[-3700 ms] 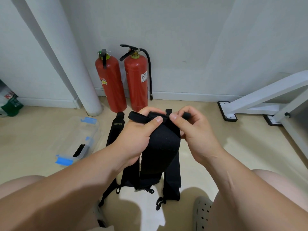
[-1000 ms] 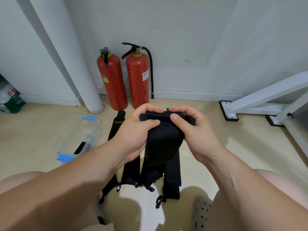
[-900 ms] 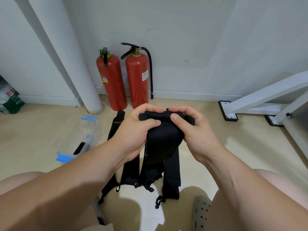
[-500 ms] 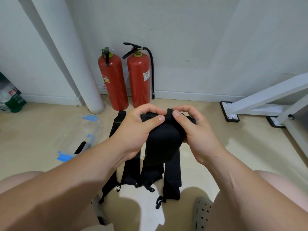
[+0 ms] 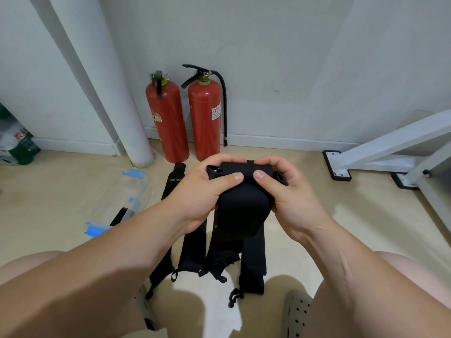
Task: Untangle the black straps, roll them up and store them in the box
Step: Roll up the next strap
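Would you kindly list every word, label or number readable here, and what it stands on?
"XUEYIN", its end behind the left hand: on a black strap on the floor.
White label on the fire extinguisher with the hose: too small to read.
Yellow label on the other fire extinguisher: too small.
Red print on the green and white bag: blurred.

The wall (image 5: 268, 45) is white, with a white skirting board (image 5: 280, 140) along its base. The floor (image 5: 366, 215) is beige. 1 white round column (image 5: 107, 93) stands at the rear left. 2 red fire extinguishers (image 5: 168, 123) stand upright against the wall, just beside the column. A white metal frame (image 5: 390, 142) with black foot plates (image 5: 338, 167) rests on the floor at the right edge.
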